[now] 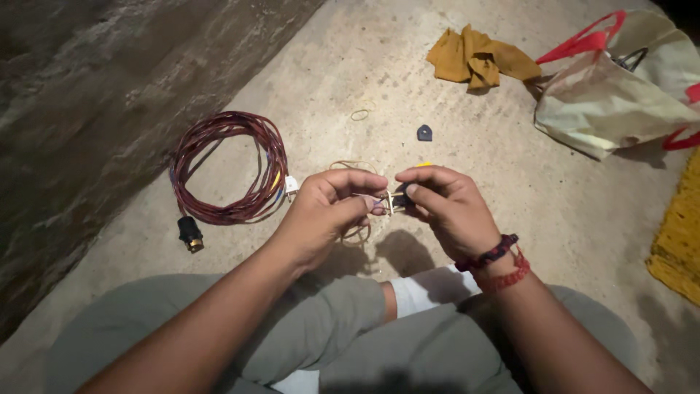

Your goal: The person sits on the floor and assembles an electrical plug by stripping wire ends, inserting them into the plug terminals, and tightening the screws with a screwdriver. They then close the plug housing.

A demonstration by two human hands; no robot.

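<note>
Both hands – left hand, right hand – pinching small plug part, wire coil nearby

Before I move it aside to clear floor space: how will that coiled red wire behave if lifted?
The coiled red wire would likely flop and loosen, since its loops lie loosely stacked. The black lamp holder at one end would probably dangle and swing.

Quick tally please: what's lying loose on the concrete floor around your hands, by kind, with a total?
Coil of red-brown wire with a black lamp holder and white plug: 1
Mustard-yellow crumpled cloth: 1
Cream fabric bag with red handles: 1
Small dark plastic piece: 1
Thin tan rubber band: 1
Yellow woven mat: 1
Total: 6
</note>
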